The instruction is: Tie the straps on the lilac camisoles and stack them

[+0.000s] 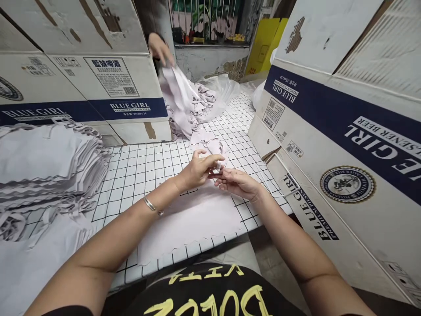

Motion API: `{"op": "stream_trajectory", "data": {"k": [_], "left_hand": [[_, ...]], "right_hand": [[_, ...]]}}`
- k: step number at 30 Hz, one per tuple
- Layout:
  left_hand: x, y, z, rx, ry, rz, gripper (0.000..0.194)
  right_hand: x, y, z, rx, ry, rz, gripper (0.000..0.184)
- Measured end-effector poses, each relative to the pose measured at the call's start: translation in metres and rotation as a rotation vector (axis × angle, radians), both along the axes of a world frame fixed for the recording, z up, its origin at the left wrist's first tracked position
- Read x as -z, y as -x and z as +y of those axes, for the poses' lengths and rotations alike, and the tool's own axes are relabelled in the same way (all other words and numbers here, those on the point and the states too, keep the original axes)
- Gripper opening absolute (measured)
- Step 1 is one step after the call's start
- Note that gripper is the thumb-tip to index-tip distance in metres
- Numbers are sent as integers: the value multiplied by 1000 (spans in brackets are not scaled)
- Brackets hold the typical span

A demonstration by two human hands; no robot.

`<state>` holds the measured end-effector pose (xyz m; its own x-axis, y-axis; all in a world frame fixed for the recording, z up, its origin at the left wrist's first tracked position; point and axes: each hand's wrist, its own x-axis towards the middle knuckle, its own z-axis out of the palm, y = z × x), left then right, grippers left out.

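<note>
My left hand and my right hand meet over the table, fingertips almost touching. Between the closed fingers of both hands is a narrow pale fabric strip, partly hidden by the fingers. Beneath my wrists a flat pale pink cloth piece with wavy edges lies near the table's front edge. Just beyond my hands sits a crumpled bit of the same pale fabric.
A grid-patterned cloth covers the table. Stacked fabric pieces pile up at left. Large beer cartons stand at left and right. At the back, another person's hand lifts fabric from a heap.
</note>
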<state>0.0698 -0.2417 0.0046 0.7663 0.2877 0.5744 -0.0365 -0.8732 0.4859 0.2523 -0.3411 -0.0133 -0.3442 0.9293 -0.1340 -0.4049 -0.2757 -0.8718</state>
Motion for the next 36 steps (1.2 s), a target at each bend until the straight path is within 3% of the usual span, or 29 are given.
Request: {"op": "stream_trajectory", "data": {"k": [4,8,11,14,16,18,20,25,28,29,31,34,36], "left_hand": [[3,10,-6,-22,-222,-81,41],[0,13,-5,67,-374,-80,45],[1,13,-7,-38,-159,-162,46],[0,12,-12,-147,127,-126,58],[-3,10,-15,-154,226,-83,62],[-7,8,-17,-126,314,-71,62],[-10,6,-17,-95,436,-73,63],[-16,0,-10,-31,612,-66,67],[-18,0,-4,-1,655,-41,66],[-17,3,-3,-30,661,-26,64],[-13,13,-7,-207,605,27,51],[4,38,-29,-530,382,243,8],[21,52,-52,-601,293,427,18]], "right_hand": [[3,6,-4,-52,-6,45,44],[2,15,-2,202,-39,50,34],[0,20,-1,497,-68,-111,38],[-2,24,-3,784,-235,-546,42],[-3,27,-4,721,-394,-813,41],[-2,31,-2,507,-456,-901,35],[1,34,2,358,-433,-842,32],[5,33,12,308,-343,-698,40],[1,29,11,64,-280,-648,32],[-1,28,9,-6,-237,-633,31],[-3,25,5,-59,-118,-577,29],[0,22,-1,-9,79,-442,28],[5,21,-3,17,173,-378,30]]}}
